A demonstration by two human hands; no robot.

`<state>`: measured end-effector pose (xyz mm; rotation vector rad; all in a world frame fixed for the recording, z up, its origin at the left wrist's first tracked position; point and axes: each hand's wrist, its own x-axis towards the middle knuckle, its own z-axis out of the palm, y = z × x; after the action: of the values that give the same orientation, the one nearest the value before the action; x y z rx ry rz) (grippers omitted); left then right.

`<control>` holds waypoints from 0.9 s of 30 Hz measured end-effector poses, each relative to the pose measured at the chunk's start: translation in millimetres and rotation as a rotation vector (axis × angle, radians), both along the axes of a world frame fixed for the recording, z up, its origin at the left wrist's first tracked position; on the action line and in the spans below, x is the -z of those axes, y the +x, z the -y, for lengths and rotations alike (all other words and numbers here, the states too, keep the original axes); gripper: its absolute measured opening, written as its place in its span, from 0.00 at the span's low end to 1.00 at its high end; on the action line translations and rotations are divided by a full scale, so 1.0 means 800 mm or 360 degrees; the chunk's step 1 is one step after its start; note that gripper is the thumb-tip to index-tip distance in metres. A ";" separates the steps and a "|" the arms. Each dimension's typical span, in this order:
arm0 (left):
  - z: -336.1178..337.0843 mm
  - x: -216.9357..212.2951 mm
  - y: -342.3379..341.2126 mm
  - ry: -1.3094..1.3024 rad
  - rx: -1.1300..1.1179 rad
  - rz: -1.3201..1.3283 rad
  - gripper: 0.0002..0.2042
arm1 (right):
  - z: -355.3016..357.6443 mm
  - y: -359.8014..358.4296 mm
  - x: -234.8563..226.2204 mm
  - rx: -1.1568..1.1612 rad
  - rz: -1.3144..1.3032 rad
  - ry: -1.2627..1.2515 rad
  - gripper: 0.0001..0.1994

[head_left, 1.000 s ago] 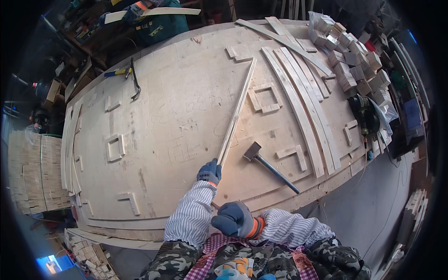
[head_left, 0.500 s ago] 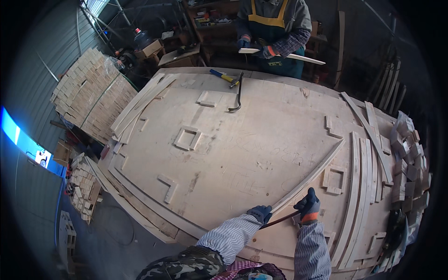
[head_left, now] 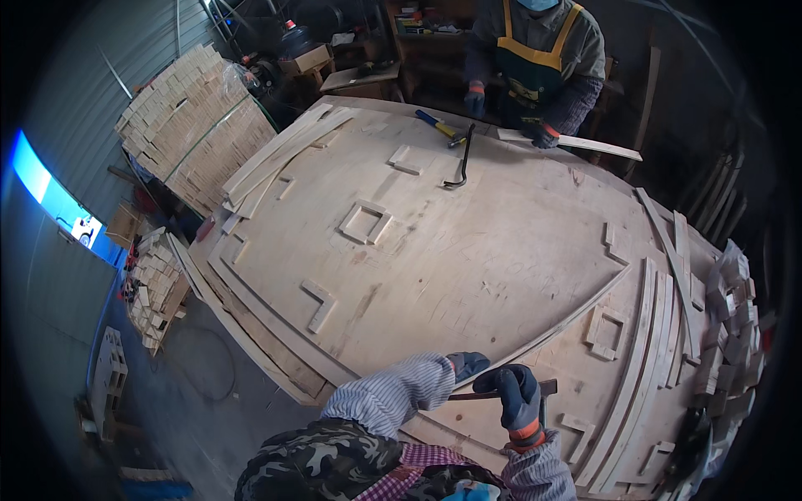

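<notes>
My left hand [head_left: 469, 366], in a dark work glove, grips the near end of a long, narrow wooden strip [head_left: 576, 314]. The strip runs slantwise away to the right across the plywood tabletop [head_left: 418, 292]. My right hand [head_left: 516, 399], gloved with an orange cuff, is just right of the left one, its fingers bent together. What they pinch, if anything, I cannot make out. A dark, narrow bar [head_left: 548, 387] with a wider right end lies crosswise behind the right hand; its kind is unclear. An L-shaped wood block [head_left: 576, 436] sits to the right.
Across the table, a person in an apron [head_left: 535, 71] has a hand on a light strip [head_left: 601, 148]. A hammer [head_left: 434, 123] and a pry bar [head_left: 465, 159] lie at the far edge. Loose strips [head_left: 643, 359] and stacked blocks [head_left: 727, 334] line the right side; bundled wood [head_left: 196, 125] stands left.
The view has shifted, moving the scene. My right hand has come left and down, closer to my left hand, over the dark bar. Across the table, the person's hands have moved apart, lowering the strip.
</notes>
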<state>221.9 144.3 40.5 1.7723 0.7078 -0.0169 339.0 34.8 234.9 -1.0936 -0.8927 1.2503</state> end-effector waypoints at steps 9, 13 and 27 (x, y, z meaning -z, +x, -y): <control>0.089 -0.178 -0.092 -0.0205 -0.0368 0.0838 0.28 | 0.000 -0.067 -0.034 -0.0264 0.0848 0.0789 0.31; 0.133 -0.185 -0.091 0.0406 -0.0698 0.0828 0.13 | 0.009 -0.078 -0.025 -0.0088 0.0339 0.0695 0.29; 0.192 -0.191 -0.144 0.0012 -0.0768 0.1207 0.05 | 0.026 -0.040 0.202 -0.0685 0.2710 -0.0760 0.46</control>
<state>106.9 -9.7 193.7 1.4116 0.5436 0.9323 306.8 14.0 73.1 -2.5020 -2.1985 0.5852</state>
